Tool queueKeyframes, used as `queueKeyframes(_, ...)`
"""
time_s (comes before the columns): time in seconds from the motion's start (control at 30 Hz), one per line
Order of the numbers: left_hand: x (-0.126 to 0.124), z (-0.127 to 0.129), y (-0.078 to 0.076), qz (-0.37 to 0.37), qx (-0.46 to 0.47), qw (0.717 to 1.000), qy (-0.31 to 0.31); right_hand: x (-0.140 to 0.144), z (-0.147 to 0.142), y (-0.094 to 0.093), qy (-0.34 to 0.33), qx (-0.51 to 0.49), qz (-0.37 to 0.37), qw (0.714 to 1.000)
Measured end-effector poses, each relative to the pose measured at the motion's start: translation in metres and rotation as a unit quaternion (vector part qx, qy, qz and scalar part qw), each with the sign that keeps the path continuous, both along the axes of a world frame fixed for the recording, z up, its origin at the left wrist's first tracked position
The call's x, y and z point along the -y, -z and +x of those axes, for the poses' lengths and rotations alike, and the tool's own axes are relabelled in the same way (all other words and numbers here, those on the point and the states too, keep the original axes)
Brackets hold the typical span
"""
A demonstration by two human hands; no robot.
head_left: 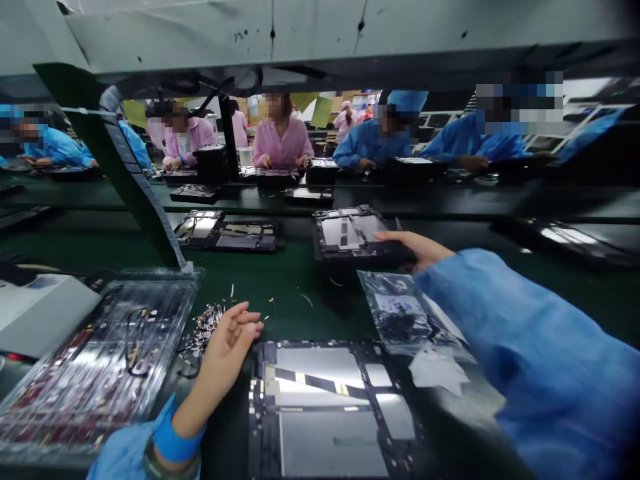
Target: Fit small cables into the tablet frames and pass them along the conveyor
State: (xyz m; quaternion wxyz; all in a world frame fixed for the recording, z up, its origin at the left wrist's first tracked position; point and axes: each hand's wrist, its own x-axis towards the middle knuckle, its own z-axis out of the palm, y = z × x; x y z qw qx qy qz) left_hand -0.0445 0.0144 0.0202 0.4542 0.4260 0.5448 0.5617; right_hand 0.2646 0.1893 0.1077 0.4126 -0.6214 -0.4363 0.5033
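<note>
My left hand [227, 343] hovers with fingers apart and nothing in it, just left of an opened tablet chassis [330, 407] lying close in front of me. A small heap of tiny parts [205, 323] lies right beside that hand. My right hand [413, 247], in a blue sleeve, reaches forward and grips the near right edge of a second opened tablet chassis [350, 233] on the green belt. A clear plastic bag [405, 310] of small parts lies under my right forearm.
A clear plastic tray [95, 367] of components sits at the left, beside a grey box [43, 310]. Another open chassis [227, 233] lies on the belt [75, 243]. A slanted frame post [130, 180] rises at left. Several co-workers in pink and blue coats sit across the line.
</note>
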Motion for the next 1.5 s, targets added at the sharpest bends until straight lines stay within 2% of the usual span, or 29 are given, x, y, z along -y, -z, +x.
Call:
queueKeyframes(0.1,0.009,0.024,-0.002,-0.022,0.102,0.990,0.099,0.061,-0.009,0.008,-0.018,-0.053,-0.101,0.993)
queueKeyframes(0.17,0.016,0.044,0.000,-0.014,0.160,0.979,0.125,0.100,-0.023,0.018,-0.025,-0.105,-0.135,0.985)
queueKeyframes(0.2,0.020,0.054,0.001,-0.006,0.174,0.978,0.116,0.118,-0.031,0.025,-0.030,-0.126,-0.145,0.981)
queueKeyframes(0.27,0.027,0.066,0.000,0.000,0.167,0.984,0.056,0.147,-0.046,0.039,-0.050,-0.176,-0.141,0.973)
queueKeyframes(0.37,0.038,0.060,-0.010,-0.024,0.145,0.989,-0.034,0.173,-0.049,0.058,-0.092,-0.165,-0.056,0.980)
queueKeyframes(0.43,0.042,0.041,-0.020,-0.058,0.152,0.986,-0.036,0.177,-0.031,0.067,-0.074,-0.114,0.020,0.990)
queueKeyframes(0.53,0.045,0.007,-0.033,-0.103,0.139,0.985,-0.019,0.172,0.018,0.075,0.064,-0.063,0.135,0.987)
queueKeyframes(0.63,0.045,-0.011,-0.037,-0.156,0.108,0.980,0.051,0.166,0.066,0.084,0.155,-0.056,0.171,0.971)
queueKeyframes(0.73,0.040,-0.008,-0.036,-0.220,0.057,0.963,0.145,0.168,0.091,0.098,0.180,-0.041,0.173,0.968)
queueKeyframes(0.83,0.029,-0.002,-0.034,-0.231,0.012,0.956,0.180,0.175,0.095,0.113,0.168,-0.023,0.161,0.972)
queueKeyframes(0.93,0.015,0.000,-0.032,-0.185,-0.091,0.965,0.164,0.180,0.091,0.124,0.142,0.004,0.153,0.978)
queueKeyframes(1.0,0.007,0.001,-0.030,-0.137,-0.198,0.961,0.133,0.180,0.088,0.129,0.125,0.032,0.158,0.979)
queueKeyframes(1.07,0.001,0.004,-0.028,-0.057,-0.295,0.950,0.089,0.178,0.087,0.133,0.115,0.062,0.177,0.976)
queueKeyframes(1.13,-0.003,0.009,-0.025,0.033,-0.355,0.933,0.048,0.175,0.084,0.136,0.106,0.085,0.198,0.971)
queueKeyframes(1.2,-0.005,0.014,-0.022,0.077,-0.378,0.922,0.037,0.171,0.082,0.138,0.094,0.101,0.212,0.967)
queueKeyframes(1.33,-0.007,0.021,-0.022,0.053,-0.396,0.914,0.070,0.164,0.080,0.142,0.086,0.130,0.226,0.962)
queueKeyframes(1.5,-0.006,0.025,-0.026,0.018,-0.415,0.908,0.061,0.158,0.081,0.146,0.084,0.139,0.236,0.958)
